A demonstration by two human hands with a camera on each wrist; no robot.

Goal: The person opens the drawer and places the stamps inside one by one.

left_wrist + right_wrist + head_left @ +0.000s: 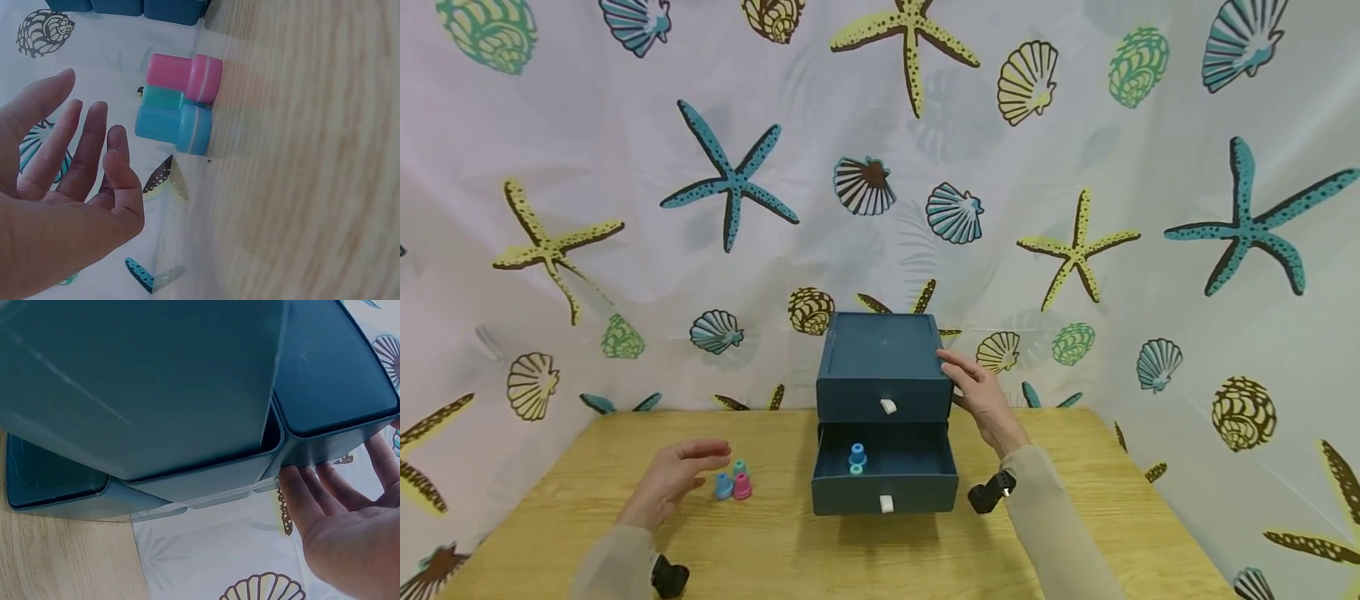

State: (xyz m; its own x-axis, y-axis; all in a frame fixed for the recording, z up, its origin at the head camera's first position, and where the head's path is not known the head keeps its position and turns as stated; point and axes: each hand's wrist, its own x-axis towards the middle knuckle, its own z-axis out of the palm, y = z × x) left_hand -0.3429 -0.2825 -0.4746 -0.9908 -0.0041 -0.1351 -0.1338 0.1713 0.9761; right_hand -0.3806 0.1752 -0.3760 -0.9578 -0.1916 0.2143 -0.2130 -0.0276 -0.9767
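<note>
The small blue drawer chest stands mid-bench against the seashell backdrop, its lower drawer pulled out with a blue cap and a teal cap inside. The right hand rests flat-fingered on the chest's upper right edge, its grip loose and holding nothing. The left hand hovers with a wide, empty grip just beside three caps on the bench: pink, teal and blue.

A light wooden table stands against a white fabric backdrop printed with starfish and seashells, evenly lit.
</note>
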